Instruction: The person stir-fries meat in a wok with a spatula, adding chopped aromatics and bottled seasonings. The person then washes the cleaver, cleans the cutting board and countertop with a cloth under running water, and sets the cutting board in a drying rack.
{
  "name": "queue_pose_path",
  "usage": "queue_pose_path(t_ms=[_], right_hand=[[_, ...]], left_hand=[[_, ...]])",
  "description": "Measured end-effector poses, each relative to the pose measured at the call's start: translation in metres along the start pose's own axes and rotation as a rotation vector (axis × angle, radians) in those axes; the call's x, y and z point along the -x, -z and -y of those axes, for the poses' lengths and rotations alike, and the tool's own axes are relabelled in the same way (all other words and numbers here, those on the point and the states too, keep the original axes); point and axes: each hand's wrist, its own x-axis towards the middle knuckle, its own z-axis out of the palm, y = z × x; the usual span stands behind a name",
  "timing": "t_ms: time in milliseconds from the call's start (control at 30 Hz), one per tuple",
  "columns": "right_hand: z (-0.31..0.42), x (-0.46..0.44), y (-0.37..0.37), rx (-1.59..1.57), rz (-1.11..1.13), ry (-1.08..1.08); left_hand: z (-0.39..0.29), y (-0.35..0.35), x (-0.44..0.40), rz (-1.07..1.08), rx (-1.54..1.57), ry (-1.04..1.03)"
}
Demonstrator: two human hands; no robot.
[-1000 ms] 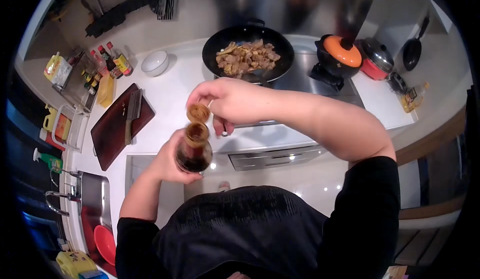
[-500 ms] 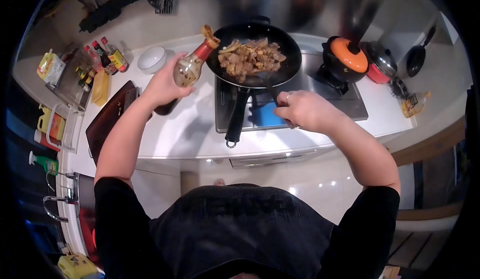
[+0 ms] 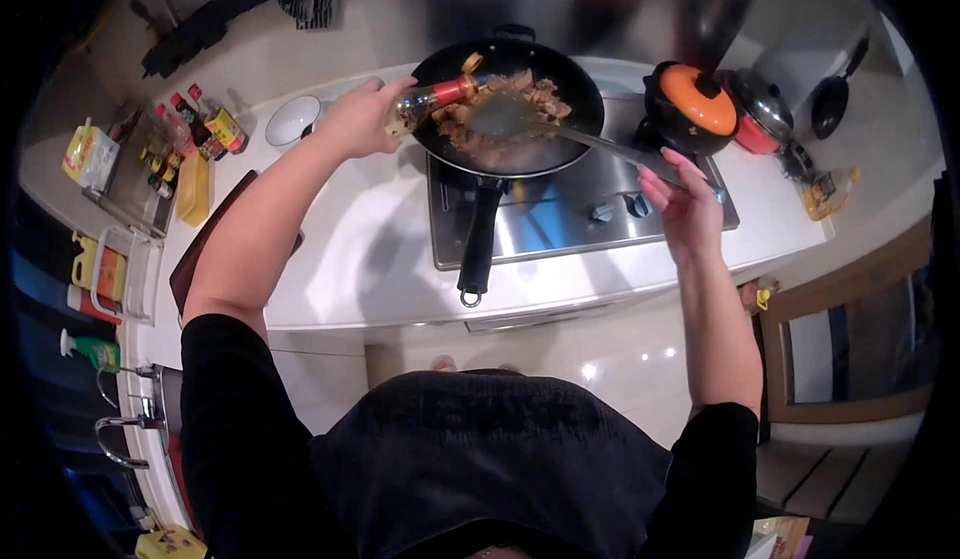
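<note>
My left hand (image 3: 367, 119) is closed round a glass sauce bottle (image 3: 418, 107) with a red neck. The bottle lies tipped nearly sideways, its neck over the left part of the black frying pan (image 3: 500, 164). Its yellow flip cap (image 3: 472, 63) hangs open. My right hand (image 3: 690, 204) holds the handle of a metal spatula (image 3: 610, 146) between thumb and fingers. The spatula's broad head reaches left over the browned meat pieces (image 3: 548, 104) in the pan, hiding some of them. Whether liquid is flowing from the bottle, I cannot tell.
The pan stands on a steel gas stove (image 3: 540, 224), its handle (image 3: 480, 239) pointing towards me. At right are an orange-lidded pot (image 3: 695, 109) and a red pot (image 3: 757, 124). A white bowl (image 3: 293, 121), cutting board (image 3: 215, 239) and several sauce bottles (image 3: 222, 124) are at left.
My left hand has moved right and tipped the bottle over the pan. My right hand has gone right and turned palm up, and the spatula head is raised above the meat.
</note>
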Motion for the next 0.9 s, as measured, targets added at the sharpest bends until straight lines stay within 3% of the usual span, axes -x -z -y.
queue_pose_path(t_ms=[333,900], right_hand=[[-0.007,0.005,-0.01,-0.087,-0.039,0.022],[-0.007,0.004,-0.008,-0.118,-0.001,0.036]], left_hand=[[0.007,0.009,-0.006,0.021,-0.36,-0.064],[0.004,0.015,-0.006,0.005,-0.432,-0.115]])
